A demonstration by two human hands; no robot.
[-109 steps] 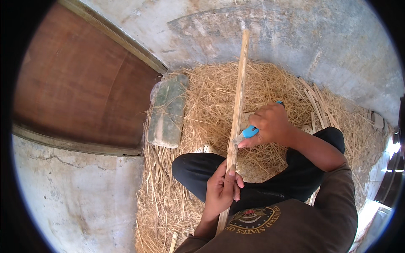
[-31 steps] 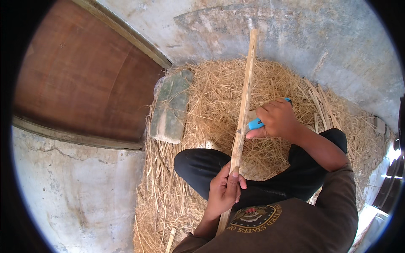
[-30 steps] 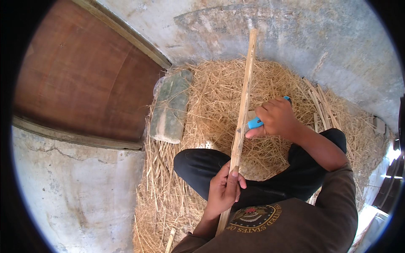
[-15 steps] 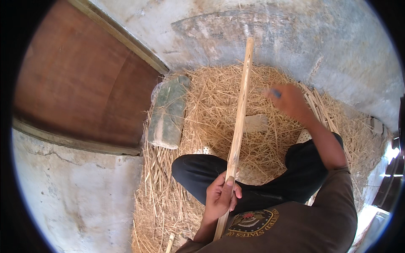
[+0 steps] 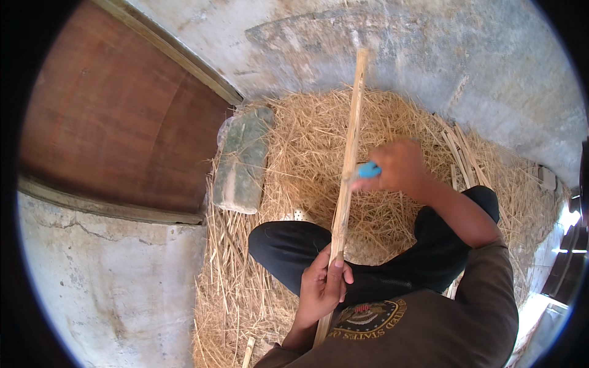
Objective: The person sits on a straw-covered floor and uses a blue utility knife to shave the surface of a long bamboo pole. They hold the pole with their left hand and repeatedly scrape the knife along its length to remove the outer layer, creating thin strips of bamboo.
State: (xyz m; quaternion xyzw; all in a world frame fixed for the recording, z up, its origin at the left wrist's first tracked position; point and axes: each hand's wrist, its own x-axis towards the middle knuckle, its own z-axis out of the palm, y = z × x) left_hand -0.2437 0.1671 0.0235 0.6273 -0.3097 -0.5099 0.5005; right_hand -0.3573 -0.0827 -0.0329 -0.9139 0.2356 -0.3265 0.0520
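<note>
Long bamboo strip (image 5: 348, 161) runs from the person's lap up and away over the straw (image 5: 307, 153), far tip reaching the grey concrete floor (image 5: 429, 55).

Left hand (image 5: 322, 287) is clenched around the strip's lower part, thumb along it. Lower end passes the hand and stops at the brown shirt (image 5: 423, 325).

Right hand (image 5: 400, 167) is closed on a blue-handled tool (image 5: 367, 170), likely a knife, with its working end against the strip's right edge about midway. Hand is motion-blurred; no blade visible.

Handling, my read:
- Strip is light, thin, stiff lengthwise but will flex and whip at the free far end.
- Edges probably splintery; dry surface, not slippery.
- Best hold is low, near the body, as the left hand has it. A second support near the working point would cut the flex.

Around it: black-trousered crossed legs (image 5: 288, 245), a greenish stone block (image 5: 241, 162) just left on the straw, a brown wooden panel (image 5: 116, 122) further left, more loose strips (image 5: 463, 156) at right.

Versus half a second ago: right hand was up high and to the right, off the strip. It is now back down at mid-strip with the tool on the edge. Left-hand grip and strip angle are about unchanged.
</note>
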